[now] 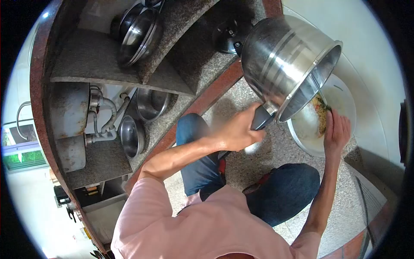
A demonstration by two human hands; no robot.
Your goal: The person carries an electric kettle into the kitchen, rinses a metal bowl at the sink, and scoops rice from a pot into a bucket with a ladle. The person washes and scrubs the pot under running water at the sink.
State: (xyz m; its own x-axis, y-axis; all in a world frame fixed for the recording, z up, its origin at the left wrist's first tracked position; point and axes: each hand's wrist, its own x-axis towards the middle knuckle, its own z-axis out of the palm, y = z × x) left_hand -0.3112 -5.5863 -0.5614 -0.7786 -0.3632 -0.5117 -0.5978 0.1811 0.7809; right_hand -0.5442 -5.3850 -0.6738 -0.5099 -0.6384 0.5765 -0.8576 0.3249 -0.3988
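I saw the left hand clamped on the black handle of a tilted metal pot; apart from it, the right hand pinched a slim utensil. Below the right hand sat a white basin with yellowish food.

The wide head view looks steeply down over a pale pink cloth shirt, close to a silver cylindrical steel pot, toward the far edge of the speckled grey stone floor.
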